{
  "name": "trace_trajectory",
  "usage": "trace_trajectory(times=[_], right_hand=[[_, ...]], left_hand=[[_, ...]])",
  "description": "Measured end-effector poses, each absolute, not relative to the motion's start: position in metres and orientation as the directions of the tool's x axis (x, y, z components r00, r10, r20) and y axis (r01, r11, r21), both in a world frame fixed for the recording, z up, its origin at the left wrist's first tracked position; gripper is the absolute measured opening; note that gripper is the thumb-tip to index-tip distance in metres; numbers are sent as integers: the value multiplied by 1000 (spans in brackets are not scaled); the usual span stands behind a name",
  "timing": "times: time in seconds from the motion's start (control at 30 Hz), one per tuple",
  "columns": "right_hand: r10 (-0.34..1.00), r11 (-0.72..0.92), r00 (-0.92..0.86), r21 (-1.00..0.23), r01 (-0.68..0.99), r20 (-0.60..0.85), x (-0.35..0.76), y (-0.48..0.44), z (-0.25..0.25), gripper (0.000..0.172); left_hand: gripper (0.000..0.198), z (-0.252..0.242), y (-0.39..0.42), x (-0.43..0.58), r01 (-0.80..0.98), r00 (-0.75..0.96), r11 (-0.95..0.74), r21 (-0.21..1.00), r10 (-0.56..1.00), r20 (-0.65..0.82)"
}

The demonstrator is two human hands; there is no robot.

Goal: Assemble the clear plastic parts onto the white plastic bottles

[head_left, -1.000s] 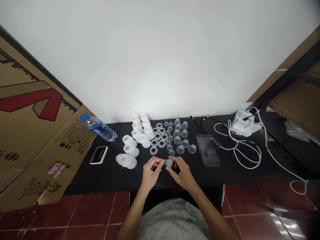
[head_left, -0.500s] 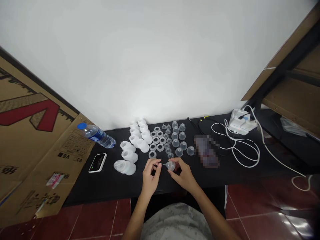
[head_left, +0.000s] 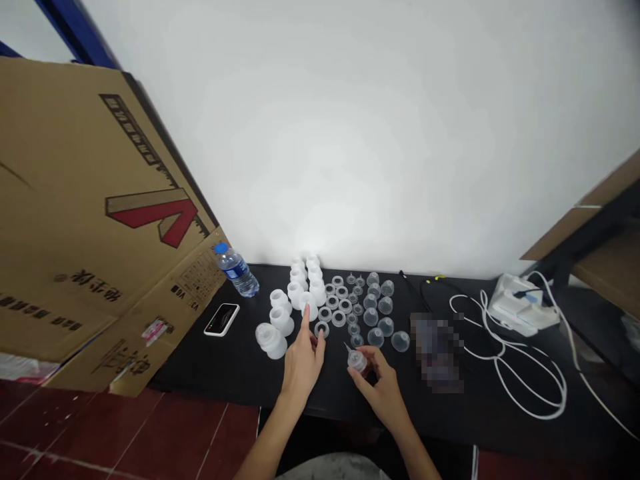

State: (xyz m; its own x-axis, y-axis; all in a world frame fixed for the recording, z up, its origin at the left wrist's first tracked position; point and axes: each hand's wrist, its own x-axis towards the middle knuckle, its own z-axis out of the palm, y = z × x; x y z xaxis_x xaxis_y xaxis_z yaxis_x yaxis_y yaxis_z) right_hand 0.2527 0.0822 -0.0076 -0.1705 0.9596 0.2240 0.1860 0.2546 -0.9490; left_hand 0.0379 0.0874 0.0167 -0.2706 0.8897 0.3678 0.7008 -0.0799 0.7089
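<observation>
My right hand pinches a clear baby bottle nipple set in a ring, its thin tip pointing up and left. My left hand has its index finger stretched out and appears to hold nothing. That fingertip overlaps a white bottle in the view; whether they touch I cannot tell. Beside the left thumb lies a collar ring. More collar rings lie in rows, then small nipples, then clear dome caps. At the left, one bottle has a clear cap on it.
White bottles stand in rows at the left. A water bottle and a white-framed device are farther left, by a large cardboard box. On the right are a blurred-out object, white cables and a white charger.
My left hand has let go of the nipple tip and moved forward to the bottles and rings. The right hand keeps the nipple and ring. The view has shifted left and up.
</observation>
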Motion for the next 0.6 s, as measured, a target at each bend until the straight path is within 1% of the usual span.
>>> trace_trajectory(times=[0.07, 0.13, 0.27, 0.33, 0.43, 0.53, 0.6], right_hand=[[959, 260, -167, -948, 182, 231, 253, 83, -9, 39], [959, 260, -162, -949, 177, 232, 253, 84, -11, 40], [961, 256, -149, -952, 168, 232, 252, 85, -12, 38], [963, 255, -135, -953, 162, 234, 251, 85, -12, 36], [967, 242, -114, -959, 150, 226, 250, 84, -10, 34], [968, 237, -117, -962, 135, 222, 251, 83, -7, 32], [969, 231, -123, -965, 126, 216, 251, 83, -5, 31]], left_hand=[[72, 24, 96, 32, 758, -274, -69, 649, 869, 412], [63, 30, 104, 26, 799, -266, -77, 597, 845, 464], [26, 33, 102, 21, 872, -218, -75, 484, 826, 520], [14, 32, 90, 20, 899, -167, -93, 427, 830, 533], [13, 32, 65, 21, 898, -131, -156, 411, 798, 589], [14, 34, 39, 20, 884, -177, -153, 441, 764, 620], [14, 35, 27, 19, 868, -180, -171, 466, 767, 616]])
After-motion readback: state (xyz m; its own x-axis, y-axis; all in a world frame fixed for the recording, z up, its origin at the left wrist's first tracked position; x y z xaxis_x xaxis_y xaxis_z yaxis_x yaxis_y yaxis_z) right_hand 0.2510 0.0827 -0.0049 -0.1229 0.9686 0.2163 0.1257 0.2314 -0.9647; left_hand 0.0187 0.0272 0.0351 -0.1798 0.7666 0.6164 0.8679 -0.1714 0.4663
